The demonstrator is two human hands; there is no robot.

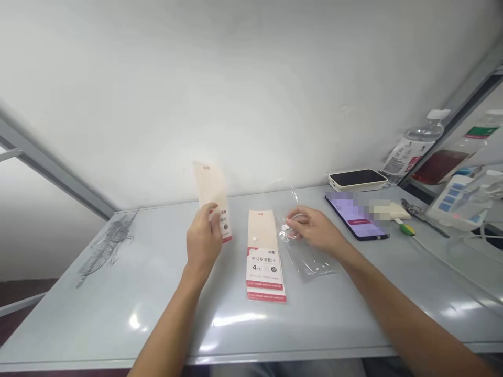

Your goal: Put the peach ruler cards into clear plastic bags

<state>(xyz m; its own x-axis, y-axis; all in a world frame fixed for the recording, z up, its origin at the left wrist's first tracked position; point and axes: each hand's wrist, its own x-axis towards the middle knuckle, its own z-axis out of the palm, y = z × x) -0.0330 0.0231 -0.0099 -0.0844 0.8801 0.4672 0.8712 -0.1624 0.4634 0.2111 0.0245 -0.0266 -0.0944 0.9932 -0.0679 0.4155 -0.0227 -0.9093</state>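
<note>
My left hand (pixel 203 242) is closed on a tall beige and red printed card (pixel 212 193), which it holds upright above the white table (pixel 157 303). Just to its right a small stack of the same cards (pixel 264 256) lies flat, with a white round sticker on the top one. My right hand (pixel 314 228) rests on a clear plastic sleeve (pixel 310 262) beside the stack, fingers curled and pinching the sleeve near a small white dot.
A phone with a lit screen (pixel 356 215) lies at the right, another phone in a pale case (pixel 357 179) behind it. Further right are a water bottle (pixel 412 146), scissors (pixel 422 215), a power strip (pixel 451 201) and cables. A wall stands directly behind the table.
</note>
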